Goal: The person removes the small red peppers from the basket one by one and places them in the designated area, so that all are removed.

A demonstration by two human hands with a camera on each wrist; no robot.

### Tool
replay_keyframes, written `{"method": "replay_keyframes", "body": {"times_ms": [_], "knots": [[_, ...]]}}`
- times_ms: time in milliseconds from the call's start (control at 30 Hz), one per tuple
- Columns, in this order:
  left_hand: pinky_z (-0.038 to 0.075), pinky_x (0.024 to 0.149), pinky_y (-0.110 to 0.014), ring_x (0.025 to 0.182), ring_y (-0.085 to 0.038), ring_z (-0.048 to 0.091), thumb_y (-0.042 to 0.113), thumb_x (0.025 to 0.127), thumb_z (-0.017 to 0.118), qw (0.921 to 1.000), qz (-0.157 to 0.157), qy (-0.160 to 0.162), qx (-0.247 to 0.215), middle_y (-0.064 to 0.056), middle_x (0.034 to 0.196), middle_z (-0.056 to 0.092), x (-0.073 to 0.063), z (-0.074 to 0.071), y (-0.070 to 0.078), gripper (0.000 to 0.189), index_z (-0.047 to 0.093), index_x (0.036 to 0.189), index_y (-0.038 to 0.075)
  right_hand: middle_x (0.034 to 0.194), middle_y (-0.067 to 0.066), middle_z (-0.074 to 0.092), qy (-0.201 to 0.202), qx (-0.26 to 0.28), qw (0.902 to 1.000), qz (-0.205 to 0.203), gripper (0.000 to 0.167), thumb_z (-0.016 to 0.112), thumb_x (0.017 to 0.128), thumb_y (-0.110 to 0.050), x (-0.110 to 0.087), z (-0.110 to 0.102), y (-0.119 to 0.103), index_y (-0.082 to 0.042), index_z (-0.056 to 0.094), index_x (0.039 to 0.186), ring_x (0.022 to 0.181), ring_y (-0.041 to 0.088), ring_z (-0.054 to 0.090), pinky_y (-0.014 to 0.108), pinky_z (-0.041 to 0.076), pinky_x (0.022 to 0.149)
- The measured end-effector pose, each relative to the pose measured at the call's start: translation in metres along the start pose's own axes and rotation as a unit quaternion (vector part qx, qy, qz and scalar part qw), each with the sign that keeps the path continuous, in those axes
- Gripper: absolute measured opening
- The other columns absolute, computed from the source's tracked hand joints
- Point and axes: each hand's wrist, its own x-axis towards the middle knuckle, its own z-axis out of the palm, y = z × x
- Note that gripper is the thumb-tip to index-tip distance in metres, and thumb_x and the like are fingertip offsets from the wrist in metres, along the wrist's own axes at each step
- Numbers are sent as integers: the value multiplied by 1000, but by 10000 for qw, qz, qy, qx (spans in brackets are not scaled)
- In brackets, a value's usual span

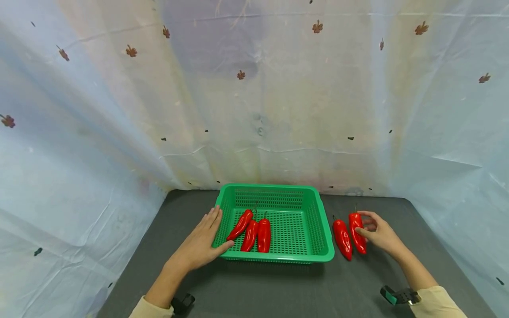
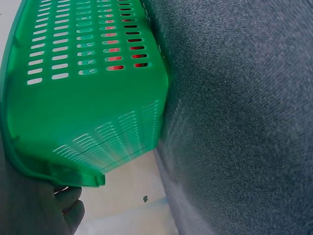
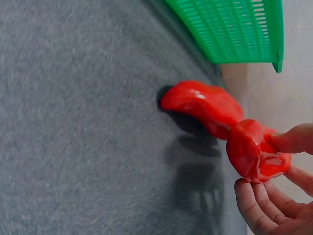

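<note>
My right hand [image 1: 379,232] pinches a glossy red chili pepper [image 1: 356,232] between thumb and fingers, its stem pointing away from me. In the right wrist view that pepper [image 3: 257,152] is seen tip-on, above its shadow. Close to its left, a second red pepper [image 1: 342,239] lies on the dark table. My left hand [image 1: 200,245] rests on the left rim of a green plastic basket [image 1: 278,257], fingers extended along it and thumb at the front corner. Inside the basket, on its left side, are three red peppers [image 1: 264,235].
The dark grey cloth-textured table [image 1: 254,287] runs back to a pale plastic sheet [image 1: 286,110] with brown leaf prints, which also hangs at both sides. Slotted basket walls [image 2: 88,112] stand close to my left hand. The loose pepper lies just right of the basket.
</note>
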Motion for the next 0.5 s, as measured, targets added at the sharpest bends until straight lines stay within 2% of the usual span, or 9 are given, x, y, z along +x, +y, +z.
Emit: {"method": "replay_keyframes", "body": {"times_ms": [233,500], "knots": [[16,134,-55,167,-33,6,71,102,57,10000,-6,0,7,-13,181,4,0,0,1,106,15,171,2,130,37,58,-172,42,9997,168,63,74,103,-12,3,2,12,10,43,153,90,23,67,37,63,67],[16,134,-54,167,-33,6,75,102,53,10000,-13,-30,70,-12,181,3,0,-1,1,107,14,171,3,124,37,58,-408,166,9986,308,62,72,102,-8,7,5,14,14,41,151,90,24,67,36,63,66]]}}
